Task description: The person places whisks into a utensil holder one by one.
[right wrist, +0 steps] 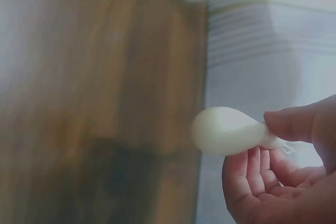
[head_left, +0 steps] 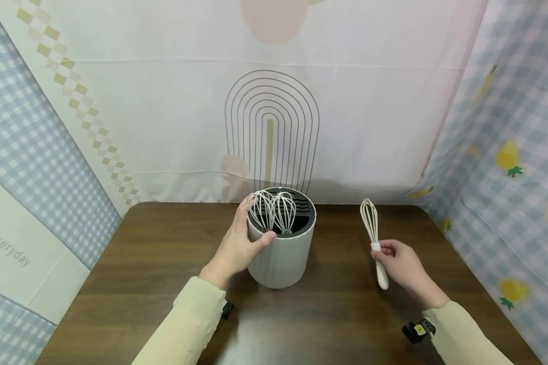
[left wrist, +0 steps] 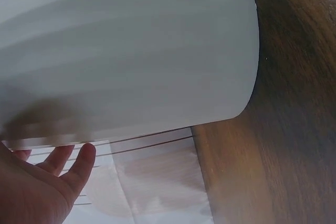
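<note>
A white round utensil holder (head_left: 280, 261) with a black slotted top stands upright on the table. Two whisks (head_left: 285, 213) stand in its front opening, wire ends up. My left hand (head_left: 242, 238) grips the holder at its upper left, thumb at the front rim and fingers along the far left side. In the left wrist view those fingers (left wrist: 81, 166) touch the holder's white wall. Off to the right, my right hand (head_left: 402, 263) pinches a third whisk (head_left: 380, 271) by its white handle, wires pointing up and away. The handle end (right wrist: 223, 129) faces the right wrist camera.
The dark brown wooden table (head_left: 164, 253) ends at a white printed cloth (head_left: 173, 116) behind the holder. Blue checked cloth (head_left: 507, 116) hangs on the right side, with more on the left. Black wrist straps (head_left: 418, 330) show at the sleeves.
</note>
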### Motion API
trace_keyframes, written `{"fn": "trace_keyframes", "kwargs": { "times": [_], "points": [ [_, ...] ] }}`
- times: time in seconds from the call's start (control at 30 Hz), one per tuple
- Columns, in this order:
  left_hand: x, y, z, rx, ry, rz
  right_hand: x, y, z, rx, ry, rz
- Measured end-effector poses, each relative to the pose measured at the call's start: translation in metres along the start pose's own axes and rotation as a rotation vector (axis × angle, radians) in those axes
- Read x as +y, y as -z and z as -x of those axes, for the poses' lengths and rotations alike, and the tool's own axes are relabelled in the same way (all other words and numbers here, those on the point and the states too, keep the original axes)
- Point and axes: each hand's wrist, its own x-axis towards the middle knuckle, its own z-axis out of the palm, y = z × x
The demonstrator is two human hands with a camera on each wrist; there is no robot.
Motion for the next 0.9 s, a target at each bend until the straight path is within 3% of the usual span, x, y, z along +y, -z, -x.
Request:
{"fn": "trace_keyframes", "kwargs": {
  "times": [0.27,0.6,0.9],
  "points": [
    [-0.003,-0.001,-0.001,0.006,-0.006,-0.001,-0.041,-0.014,0.0,0.042,0.086,-0.111],
    [-0.003,-0.003,0.001,-0.001,-0.004,-0.01,-0.089,-0.025,0.009,0.074,0.192,-0.428],
    [-0.005,-0.005,0.001,0.018,-0.016,0.008,-0.111,-0.027,0.01,0.118,0.306,-0.519]
  ]
}}
